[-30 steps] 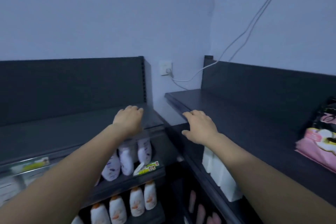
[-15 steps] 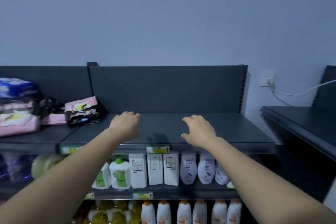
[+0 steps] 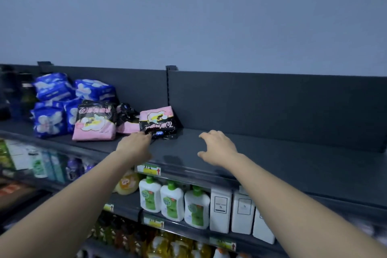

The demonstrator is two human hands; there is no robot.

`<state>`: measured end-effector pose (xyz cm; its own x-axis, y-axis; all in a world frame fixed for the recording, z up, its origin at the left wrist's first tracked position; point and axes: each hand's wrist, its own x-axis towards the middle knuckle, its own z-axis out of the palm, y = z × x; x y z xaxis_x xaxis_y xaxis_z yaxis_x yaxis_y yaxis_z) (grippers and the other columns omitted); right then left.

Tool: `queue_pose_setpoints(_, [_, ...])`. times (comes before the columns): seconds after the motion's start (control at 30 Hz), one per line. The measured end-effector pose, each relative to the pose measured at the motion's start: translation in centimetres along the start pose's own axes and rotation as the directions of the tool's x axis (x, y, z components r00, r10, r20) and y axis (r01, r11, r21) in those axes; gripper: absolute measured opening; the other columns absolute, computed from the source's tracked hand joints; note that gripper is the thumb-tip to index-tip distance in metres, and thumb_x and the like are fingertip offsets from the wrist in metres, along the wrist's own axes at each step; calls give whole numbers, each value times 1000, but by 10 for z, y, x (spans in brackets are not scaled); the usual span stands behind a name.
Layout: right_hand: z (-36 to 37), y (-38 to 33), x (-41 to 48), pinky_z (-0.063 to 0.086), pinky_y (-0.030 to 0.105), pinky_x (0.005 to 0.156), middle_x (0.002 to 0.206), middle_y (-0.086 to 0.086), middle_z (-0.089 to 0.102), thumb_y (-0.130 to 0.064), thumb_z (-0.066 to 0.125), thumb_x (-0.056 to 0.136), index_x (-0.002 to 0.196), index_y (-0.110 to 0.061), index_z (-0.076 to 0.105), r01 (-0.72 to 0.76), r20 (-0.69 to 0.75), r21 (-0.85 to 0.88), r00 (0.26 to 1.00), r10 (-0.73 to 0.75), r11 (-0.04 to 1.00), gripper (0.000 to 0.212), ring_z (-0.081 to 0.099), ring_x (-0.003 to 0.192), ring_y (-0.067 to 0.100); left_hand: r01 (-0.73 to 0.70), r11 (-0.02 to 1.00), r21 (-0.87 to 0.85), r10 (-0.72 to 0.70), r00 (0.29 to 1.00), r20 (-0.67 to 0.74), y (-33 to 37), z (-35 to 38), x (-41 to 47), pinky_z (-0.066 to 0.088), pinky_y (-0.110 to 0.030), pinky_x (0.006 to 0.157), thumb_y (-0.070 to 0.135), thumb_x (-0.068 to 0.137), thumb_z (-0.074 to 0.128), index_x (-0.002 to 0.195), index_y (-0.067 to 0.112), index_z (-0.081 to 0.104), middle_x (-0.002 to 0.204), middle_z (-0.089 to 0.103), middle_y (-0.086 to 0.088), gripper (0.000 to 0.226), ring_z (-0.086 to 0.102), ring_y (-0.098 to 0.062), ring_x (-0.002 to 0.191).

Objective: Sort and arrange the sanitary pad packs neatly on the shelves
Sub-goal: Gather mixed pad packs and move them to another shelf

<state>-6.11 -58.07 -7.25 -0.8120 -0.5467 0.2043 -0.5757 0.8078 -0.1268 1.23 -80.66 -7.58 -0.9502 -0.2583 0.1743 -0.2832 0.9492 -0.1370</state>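
While left hand point(image 3: 134, 145) and right hand point(image 3: 218, 150) reach, fingers point(image 3: 206, 135) relaxed, blue packs point(image 3: 51, 120) abut pink-black packs point(image 3: 94, 124).

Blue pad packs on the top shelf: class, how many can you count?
4 blue packs: two on top, left and right; two beneath, left and one partly behind the pink pack. Others may be hidden.

Top shelf point(image 3: 272, 159): matt dark painted metal, smooth. Pad packs point(image 3: 94, 123): glossy crinkled plastic film. Bottles point(image 3: 171, 203) below: smooth plastic, paper labels.
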Motion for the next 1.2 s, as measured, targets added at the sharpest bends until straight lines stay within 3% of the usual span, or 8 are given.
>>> queue_pose_setpoints(0.27, [44, -25, 120, 41, 39, 101, 135, 3, 48, -42, 63, 88, 139, -21, 44, 129, 79, 44, 988, -133, 991, 57, 39, 129, 25, 129, 989, -73, -124, 990, 73, -48, 42, 82, 46, -39, 92, 32, 84, 64, 122, 10, 52, 122, 53, -9, 46, 51, -29, 117])
queue_pose_setpoints(0.5, [70, -28, 206, 41, 37, 96, 131, 3, 49, -41, 63, 87, 136, -22, 46, 212, 147, 66, 965, -219, 975, 55, 41, 126, 25, 281, 925, -255, -246, 956, 161, -61, 78, 165, 46, -33, 85, 43, 85, 63, 116, 8, 60, 121, 61, -11, 46, 57, -28, 111])
queue_pose_setpoints(0.7, [90, -27, 248, 41, 36, 97, 133, 0, 49, -39, 62, 88, 139, -25, 45, 244, 133, 130, 956, -260, 961, 56, 41, 128, 22, 438, 707, -555, -377, 898, 228, -60, 104, 208, 43, -27, 71, 43, 86, 65, 90, 13, 60, 93, 65, -10, 31, 61, -25, 90])
queue_pose_setpoints(0.77, [92, -28, 257, 41, 36, 98, 136, -1, 49, -38, 61, 89, 139, -25, 45, 261, 109, 156, 954, -279, 953, 54, 41, 129, 20, 462, 607, -647, -437, 874, 214, -61, 112, 218, 47, -29, 70, 31, 82, 72, 83, 13, 58, 92, 67, -11, 22, 62, -25, 83])
queue_pose_setpoints(0.87, [92, -32, 267, 39, 37, 103, 143, -2, 45, -32, 57, 92, 141, -25, 43, 300, -5, 184, 953, -304, 936, 51, 38, 132, 20, 397, 504, -767, -491, 863, 124, -65, 116, 231, 48, -28, 75, 6, 79, 68, 93, 13, 60, 92, 65, -6, 18, 62, -24, 88])
queue_pose_setpoints(1.0, [83, -40, 281, 21, 38, 117, 157, 2, 19, -12, 60, 81, 149, -26, 27, 327, -240, 103, 925, -296, 939, 76, 15, 145, 21, 159, 428, -890, -444, 894, -54, -94, 99, 245, 39, -27, 62, -13, 78, 58, 73, 20, 53, 71, 55, 2, 33, 52, -16, 69])
queue_pose_setpoints(1.1, [76, -49, 296, -1, 40, 121, 162, 2, -7, -24, 64, 78, 153, -27, 7, 339, -243, -6, 912, -330, 941, 95, -10, 148, 18, 0, 318, -948, -273, 958, -91, -122, 75, 249, 44, -20, 55, -24, 78, 53, 71, 15, 57, 67, 57, 1, 40, 53, -1, 54])
queue_pose_setpoints(1.2, [73, -59, 306, -14, 46, 118, 162, 0, -11, -41, 68, 76, 154, -26, 1, 374, -202, -120, 898, -392, 920, 103, -19, 147, 16, -41, 273, -961, -53, 997, -58, -133, 56, 252, 47, -20, 46, -24, 80, 51, 76, 8, 63, 63, 61, -1, 35, 55, -7, 50])
